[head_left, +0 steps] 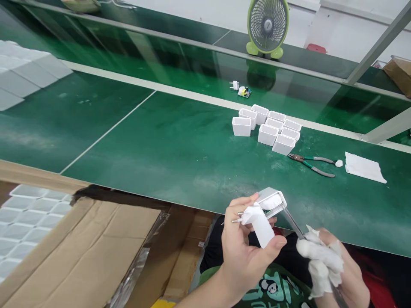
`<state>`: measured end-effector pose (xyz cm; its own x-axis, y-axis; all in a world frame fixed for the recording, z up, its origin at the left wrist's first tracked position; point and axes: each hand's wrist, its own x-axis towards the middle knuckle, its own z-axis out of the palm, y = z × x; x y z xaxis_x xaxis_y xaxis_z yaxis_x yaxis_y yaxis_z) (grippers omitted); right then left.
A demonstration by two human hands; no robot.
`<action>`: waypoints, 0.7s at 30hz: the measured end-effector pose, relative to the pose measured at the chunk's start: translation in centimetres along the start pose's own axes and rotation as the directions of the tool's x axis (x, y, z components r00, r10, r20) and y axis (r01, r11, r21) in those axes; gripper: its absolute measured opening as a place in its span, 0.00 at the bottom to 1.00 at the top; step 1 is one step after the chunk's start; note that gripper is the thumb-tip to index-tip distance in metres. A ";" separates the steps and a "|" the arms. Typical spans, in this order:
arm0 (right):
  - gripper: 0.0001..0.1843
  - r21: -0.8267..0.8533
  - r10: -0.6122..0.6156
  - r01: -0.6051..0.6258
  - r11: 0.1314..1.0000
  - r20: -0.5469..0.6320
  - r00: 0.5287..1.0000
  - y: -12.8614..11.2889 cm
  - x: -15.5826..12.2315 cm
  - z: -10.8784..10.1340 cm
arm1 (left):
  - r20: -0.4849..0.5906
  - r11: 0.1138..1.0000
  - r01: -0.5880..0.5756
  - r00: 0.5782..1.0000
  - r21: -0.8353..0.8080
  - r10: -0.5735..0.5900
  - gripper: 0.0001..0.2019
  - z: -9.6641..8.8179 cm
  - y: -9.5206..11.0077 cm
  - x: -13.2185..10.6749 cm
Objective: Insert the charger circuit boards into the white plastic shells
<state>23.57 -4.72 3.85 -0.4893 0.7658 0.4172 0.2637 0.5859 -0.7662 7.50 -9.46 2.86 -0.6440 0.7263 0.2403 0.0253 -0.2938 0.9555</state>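
Note:
My left hand is closed around an opened white plug adapter. Its box-shaped shell is tilted with the open end toward the right. Beside it, in the same grip, is the white cover with two metal pins pointing left. My right hand, with white wrapping over several fingers, grips a slim metal tool. The tool's tip meets the rim of the shell's opening; its exact kind cannot be made out. Something white shows inside the shell.
Several white shells stand grouped on the green table. Pliers and a white sheet lie right of them. A plug with a circuit board sits behind. A fan stands farther back; a cardboard box is at left.

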 end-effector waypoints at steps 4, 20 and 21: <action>0.16 -0.181 -0.212 0.214 0.960 0.032 0.977 -0.6 0.6 0.5 | -0.011 1.000 -0.003 1.000 0.010 0.003 0.26 0.0 -0.2 -0.1; 0.21 -0.179 -0.104 0.102 0.979 -0.004 0.995 -1.3 1.5 0.9 | 0.012 0.999 -0.035 0.999 -0.004 0.035 0.24 0.1 -0.2 -0.2; 0.22 -0.175 -0.117 0.114 0.978 -0.007 0.993 -1.3 1.7 1.0 | 0.013 0.999 -0.044 0.999 0.001 0.044 0.24 0.0 -0.2 -0.2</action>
<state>21.61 -4.40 5.06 -0.5106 0.6940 0.5076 0.3473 0.7065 -0.6166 7.63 -9.51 2.65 -0.6326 0.7203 0.2844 0.0542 -0.3251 0.9441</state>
